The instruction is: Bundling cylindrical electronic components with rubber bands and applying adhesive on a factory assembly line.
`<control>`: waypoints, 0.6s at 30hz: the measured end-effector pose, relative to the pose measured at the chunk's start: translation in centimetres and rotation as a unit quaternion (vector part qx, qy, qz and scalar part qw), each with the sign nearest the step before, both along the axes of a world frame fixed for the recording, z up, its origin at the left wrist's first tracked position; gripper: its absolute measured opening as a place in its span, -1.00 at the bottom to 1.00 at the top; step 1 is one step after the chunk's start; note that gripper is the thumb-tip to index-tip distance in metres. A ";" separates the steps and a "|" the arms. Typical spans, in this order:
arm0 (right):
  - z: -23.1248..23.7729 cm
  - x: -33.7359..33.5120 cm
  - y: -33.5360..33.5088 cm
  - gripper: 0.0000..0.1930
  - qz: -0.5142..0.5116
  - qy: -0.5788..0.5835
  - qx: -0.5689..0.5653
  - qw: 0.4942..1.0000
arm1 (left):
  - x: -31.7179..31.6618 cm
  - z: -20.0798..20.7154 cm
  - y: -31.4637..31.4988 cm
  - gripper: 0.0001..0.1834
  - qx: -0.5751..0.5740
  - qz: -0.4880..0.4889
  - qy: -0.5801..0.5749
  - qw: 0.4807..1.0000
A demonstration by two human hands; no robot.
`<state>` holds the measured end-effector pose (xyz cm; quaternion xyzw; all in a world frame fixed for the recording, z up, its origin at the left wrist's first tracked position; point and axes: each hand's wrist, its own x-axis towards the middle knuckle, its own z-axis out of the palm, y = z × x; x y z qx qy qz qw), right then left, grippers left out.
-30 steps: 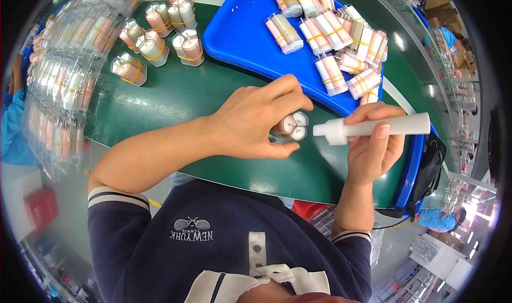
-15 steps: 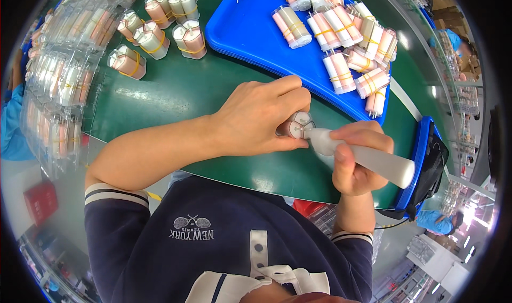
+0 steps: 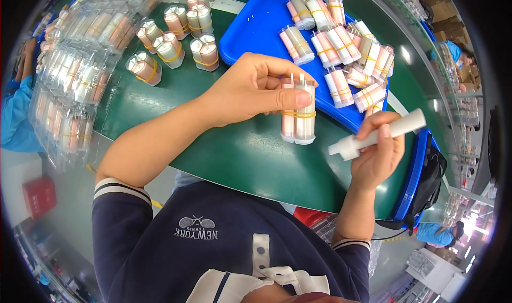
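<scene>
My left hand (image 3: 266, 87) grips a banded bundle of tubes (image 3: 297, 123), pink and white, in a clear case with a yellow rubber band round it. The bundle stands upright above the green table, thin white pins at its top and pale caps below. In my right hand (image 3: 377, 152) is a white squeeze bottle with a nozzle (image 3: 392, 130). Its tip points left, toward the bundle but apart from it. Beyond my hands, a blue tray (image 3: 250, 39) bears several similar bundles (image 3: 341, 44), lying and leaning on each other.
Several bundles (image 3: 170, 50) stand on the green table (image 3: 250, 167) at the far left. Stacked clear plastic trays (image 3: 69, 82) filled with bundles rise along the left edge. A blue bin with a black bag (image 3: 426, 175) sits at right. Co-workers in blue (image 3: 434, 233) are farther off.
My left hand has lifted the bundle and turned it from end-on to upright. My right hand has drawn the squeeze bottle away to the right, its nozzle now off the bundle.
</scene>
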<state>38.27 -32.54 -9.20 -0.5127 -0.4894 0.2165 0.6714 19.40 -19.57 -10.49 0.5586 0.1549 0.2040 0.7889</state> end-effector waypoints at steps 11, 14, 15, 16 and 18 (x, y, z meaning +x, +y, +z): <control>-0.5 -1.9 -0.4 -0.86 0.119 -0.018 -0.115 0.986 | 0.2 -0.8 -0.4 -0.62 0.068 0.028 -0.021 0.997; -1.0 -2.0 -0.3 -0.83 0.136 -0.066 -0.111 0.982 | 0.3 -0.7 -0.5 -0.65 0.078 0.044 0.010 0.996; -1.0 -1.9 -0.2 -0.83 0.139 -0.081 -0.111 0.981 | 0.3 -0.8 -0.6 -0.66 0.076 0.050 0.019 0.996; -1.2 -1.8 -0.1 -0.83 0.139 -0.081 -0.112 0.981 | 0.3 -0.8 -0.7 -0.66 0.075 0.050 0.019 0.996; -1.7 -1.5 -0.1 -0.85 0.048 -0.134 -0.093 0.985 | 0.2 -0.9 -1.0 -0.65 0.198 0.047 0.056 0.978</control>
